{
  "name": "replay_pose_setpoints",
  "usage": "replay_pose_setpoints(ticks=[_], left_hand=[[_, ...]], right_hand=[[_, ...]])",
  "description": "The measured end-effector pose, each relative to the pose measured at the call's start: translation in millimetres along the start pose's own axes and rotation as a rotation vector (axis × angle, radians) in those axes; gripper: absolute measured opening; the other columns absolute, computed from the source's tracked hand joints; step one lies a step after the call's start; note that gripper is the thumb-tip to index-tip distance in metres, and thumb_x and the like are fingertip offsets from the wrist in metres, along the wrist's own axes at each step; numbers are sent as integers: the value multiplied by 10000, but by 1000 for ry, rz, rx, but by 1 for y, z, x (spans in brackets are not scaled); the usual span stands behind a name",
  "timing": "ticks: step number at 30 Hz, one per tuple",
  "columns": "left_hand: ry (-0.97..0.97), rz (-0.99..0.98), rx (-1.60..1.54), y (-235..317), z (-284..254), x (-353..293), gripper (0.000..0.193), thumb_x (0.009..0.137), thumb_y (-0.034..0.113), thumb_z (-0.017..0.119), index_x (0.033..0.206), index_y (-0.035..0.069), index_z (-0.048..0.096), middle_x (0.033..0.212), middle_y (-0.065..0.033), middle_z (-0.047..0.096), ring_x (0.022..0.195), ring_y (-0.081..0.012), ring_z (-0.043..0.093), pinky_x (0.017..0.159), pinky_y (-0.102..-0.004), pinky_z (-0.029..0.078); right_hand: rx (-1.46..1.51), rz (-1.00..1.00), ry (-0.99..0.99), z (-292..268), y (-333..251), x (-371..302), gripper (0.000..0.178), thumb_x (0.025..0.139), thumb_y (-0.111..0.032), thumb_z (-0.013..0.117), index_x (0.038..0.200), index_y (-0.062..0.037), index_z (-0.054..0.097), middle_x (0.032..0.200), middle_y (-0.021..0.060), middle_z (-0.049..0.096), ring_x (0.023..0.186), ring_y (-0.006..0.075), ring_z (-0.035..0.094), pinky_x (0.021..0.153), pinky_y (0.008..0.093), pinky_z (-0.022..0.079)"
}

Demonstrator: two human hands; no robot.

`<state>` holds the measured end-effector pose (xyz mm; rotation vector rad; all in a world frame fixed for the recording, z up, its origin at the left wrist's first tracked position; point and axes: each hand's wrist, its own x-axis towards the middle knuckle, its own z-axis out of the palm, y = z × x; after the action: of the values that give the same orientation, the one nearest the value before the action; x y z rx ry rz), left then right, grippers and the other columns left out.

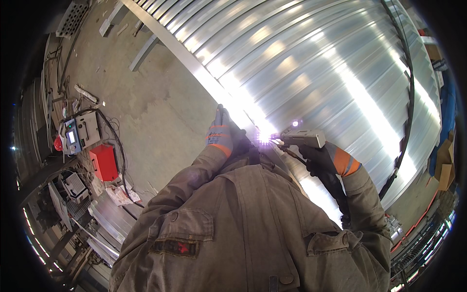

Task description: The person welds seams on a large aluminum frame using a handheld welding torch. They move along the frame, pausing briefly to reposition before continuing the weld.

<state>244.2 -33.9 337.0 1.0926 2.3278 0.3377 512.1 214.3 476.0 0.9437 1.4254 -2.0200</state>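
Observation:
A large ribbed panel of shiny metal [292,73] with a flat rail [194,65] along its left edge lies before me. My right hand [325,158], in a dark glove with an orange and grey cuff, is closed around a handheld welding gun [309,138]. The gun's tip points left at the rail, where a bright violet-white arc glares and hides the joint. My left hand [220,130], in a grey and orange glove, is beside the rail, just left of the arc. Its visible fingers are stretched out; the side toward the arc is in shadow.
A black cable [411,97] runs over the panel's right side. On the floor at left stand a red box [103,163], a grey machine with a small screen [80,134] and loose cables. Metal bars [144,52] lie at the upper left. Cardboard boxes [445,165] are at far right.

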Motion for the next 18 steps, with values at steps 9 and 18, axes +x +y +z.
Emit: replay_pose_setpoints(ticks=[9,18], left_hand=[[4,12,-2,-7,6,2,1019,893,408,868,1617,-117,380,1751,-301,277,1610,-453,328,1307,-473,357],[2,27,3,-9,9,1,1031,892,408,868,1625,-115,366,1764,-299,244,1633,-448,283,1313,-466,351]], right_hand=[[39,63,55,-1,17,-15,444,1097,-357,667,1404,-35,647,853,39,670,717,135,678,620,321,576],[128,75,114,3,33,-43,454,1075,-394,708,1321,-17,645,886,72,683,737,179,707,640,355,617]])
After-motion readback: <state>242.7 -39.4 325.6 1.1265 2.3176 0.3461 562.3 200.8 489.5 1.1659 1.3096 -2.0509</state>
